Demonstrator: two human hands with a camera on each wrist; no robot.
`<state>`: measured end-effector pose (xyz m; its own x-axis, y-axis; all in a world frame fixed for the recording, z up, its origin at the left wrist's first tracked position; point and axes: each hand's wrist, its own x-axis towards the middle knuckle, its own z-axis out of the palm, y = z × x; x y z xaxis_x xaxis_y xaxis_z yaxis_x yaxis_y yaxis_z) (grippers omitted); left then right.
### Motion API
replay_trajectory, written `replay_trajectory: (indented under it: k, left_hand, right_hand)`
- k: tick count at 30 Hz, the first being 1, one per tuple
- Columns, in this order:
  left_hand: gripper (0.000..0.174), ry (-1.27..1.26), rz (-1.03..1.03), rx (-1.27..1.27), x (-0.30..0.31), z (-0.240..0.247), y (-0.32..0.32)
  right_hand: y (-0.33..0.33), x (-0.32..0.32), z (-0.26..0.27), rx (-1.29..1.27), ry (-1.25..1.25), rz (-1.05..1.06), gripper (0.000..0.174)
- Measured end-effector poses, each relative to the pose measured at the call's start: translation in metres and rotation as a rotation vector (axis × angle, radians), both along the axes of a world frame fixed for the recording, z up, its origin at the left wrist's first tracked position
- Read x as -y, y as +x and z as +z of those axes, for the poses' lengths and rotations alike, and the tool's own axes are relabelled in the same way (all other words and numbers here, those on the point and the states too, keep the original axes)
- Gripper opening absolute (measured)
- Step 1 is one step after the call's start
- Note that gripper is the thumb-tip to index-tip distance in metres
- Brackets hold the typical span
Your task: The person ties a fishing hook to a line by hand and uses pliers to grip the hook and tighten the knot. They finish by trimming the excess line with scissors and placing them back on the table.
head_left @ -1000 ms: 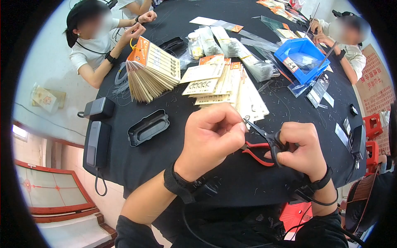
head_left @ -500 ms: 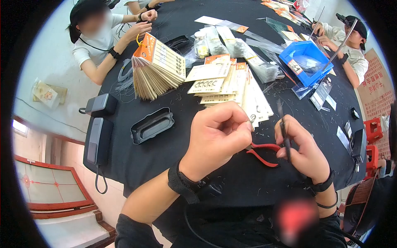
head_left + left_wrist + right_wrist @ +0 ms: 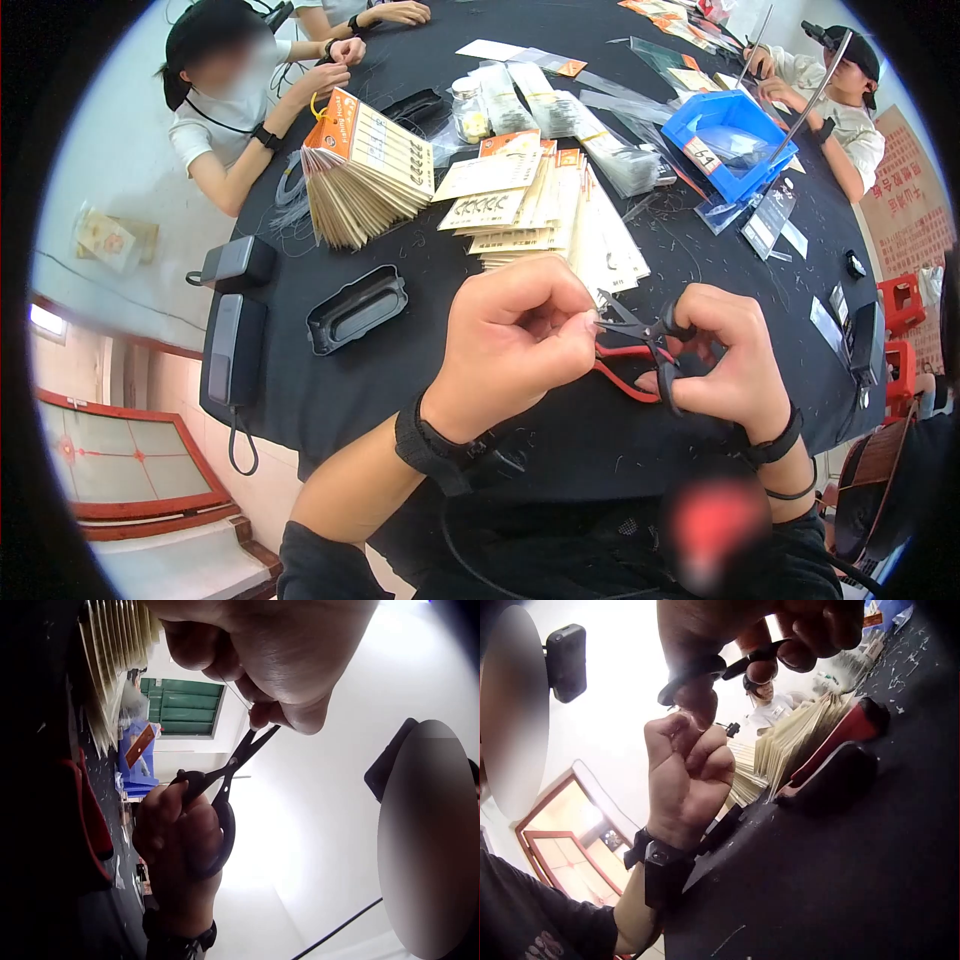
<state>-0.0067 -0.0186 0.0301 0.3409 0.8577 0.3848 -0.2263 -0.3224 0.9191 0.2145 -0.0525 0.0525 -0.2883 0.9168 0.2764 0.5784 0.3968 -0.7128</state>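
Note:
My left hand (image 3: pixel 525 325) pinches a thin line (image 3: pixel 236 691) between thumb and forefinger, the other fingers curled in. Most of what it grips is hidden by the fingers. My right hand (image 3: pixel 735 350) holds black scissors (image 3: pixel 650 338), thumb and fingers in the loops. Their blades are spread, and the tips reach the left fingertips; the left wrist view also shows the parted blades (image 3: pixel 244 750) there. Behind the scissors, red-handled pliers (image 3: pixel 622 384) lie on the black tablecloth. Beyond the hands is a fanned pile of cards (image 3: pixel 500 178), some with small dark hooks on them.
A ring-bound bundle of cards (image 3: pixel 365 185) stands at the left, behind a black plastic tray (image 3: pixel 357 310). Further back are clear packets (image 3: pixel 505 100), a jar (image 3: pixel 467 112) and a blue bin (image 3: pixel 700 125). Power banks (image 3: pixel 237 345) line the left edge. Other people sit around the table.
Half a second ago the scissors stood turned up, apart from the left hand; they are now back at its fingertips with blades spread. The left hand keeps its pinch.

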Motion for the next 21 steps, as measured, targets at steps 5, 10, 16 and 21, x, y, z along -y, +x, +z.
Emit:
replay_trajectory:
  k: [5,10,16,21]
  left_hand:
    - [0.004,0.002,-0.028,0.004,0.0001,-0.0005,-0.0009]
    - [0.004,0.011,-0.015,0.036,-0.0002,-0.0025,0.0012]
    - [0.009,-0.023,-0.031,-0.044,0.0011,0.0021,-0.0016]
    - [0.01,-0.02,-0.032,-0.023,0.0012,0.0024,-0.0004]
  right_hand:
    - [0.0003,0.0007,0.0001,-0.005,-0.011,-0.004,0.036]
    - [0.0023,0.0014,0.0017,0.026,-0.029,0.009,0.034]
    - [-0.0022,0.0034,0.0003,-0.046,-0.054,-0.018,0.038]
    - [-0.0011,0.0034,0.0058,-0.004,-0.062,0.009,0.027]
